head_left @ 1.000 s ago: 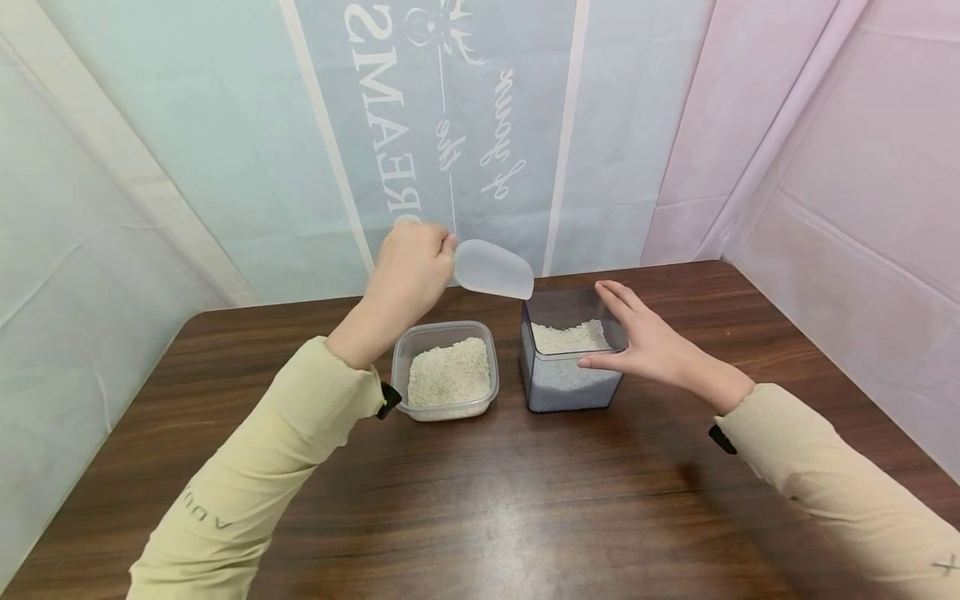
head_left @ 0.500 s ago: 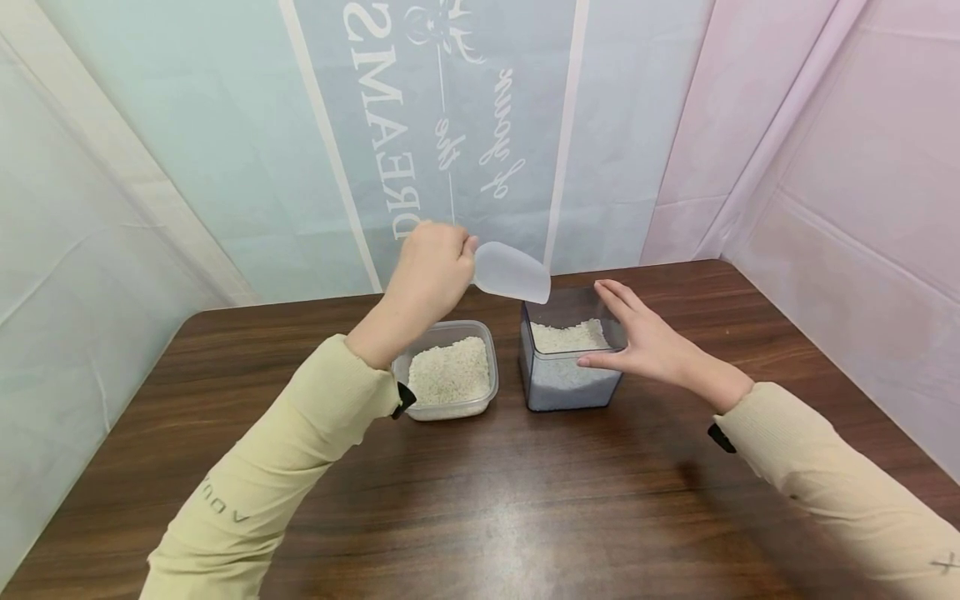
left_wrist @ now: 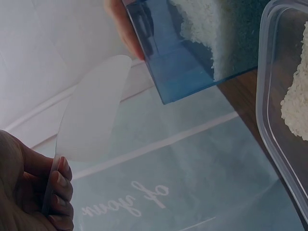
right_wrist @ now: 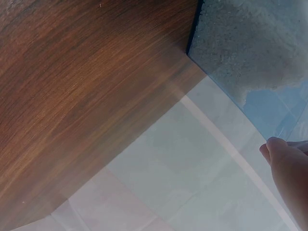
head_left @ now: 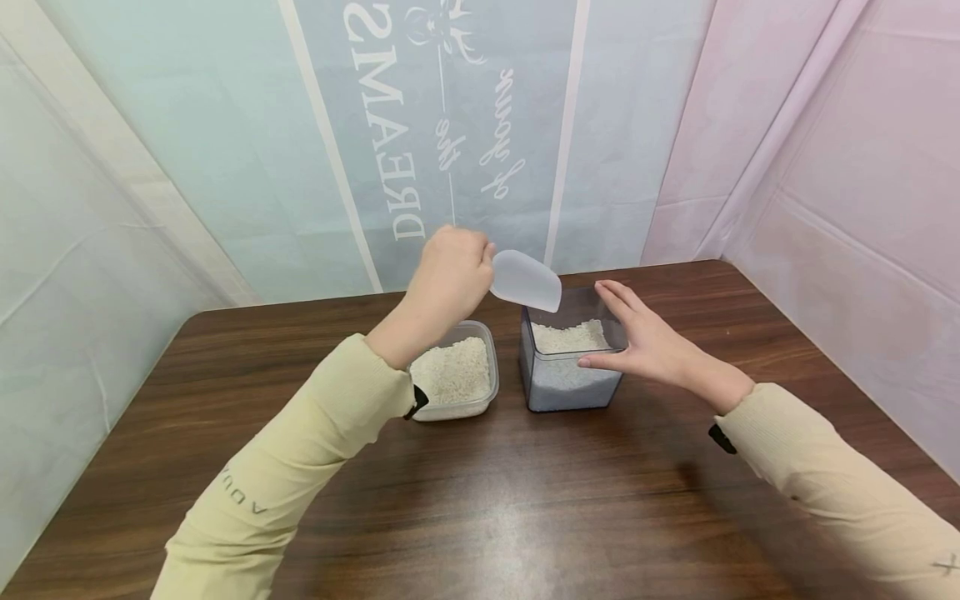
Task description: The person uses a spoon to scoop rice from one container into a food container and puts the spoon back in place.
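Note:
My left hand [head_left: 452, 271] holds a translucent white scoop [head_left: 527, 281] by its handle, the fingers curled round it. The scoop's blade tilts down to the right, its tip above the near left rim of a square dark translucent container [head_left: 572, 385]. Rice [head_left: 570, 337] partly fills that container. No grains show on the scoop in the left wrist view [left_wrist: 91, 113]. My right hand [head_left: 651, 346] grips the container at its right side, thumb on the front rim and fingers on the back. Left of it stands a shallow clear tub [head_left: 491, 367] heaped with rice, partly behind my left wrist.
Both containers stand on a dark wooden table [head_left: 480, 500]. A pale fabric backdrop [head_left: 622, 150] with mirrored lettering hangs behind the table's far edge, and more fabric [head_left: 862, 192] closes off the sides.
My left hand has moved right and slightly down, carrying the scoop from the container's left toward a place over its rim. My right hand and both containers have stayed put.

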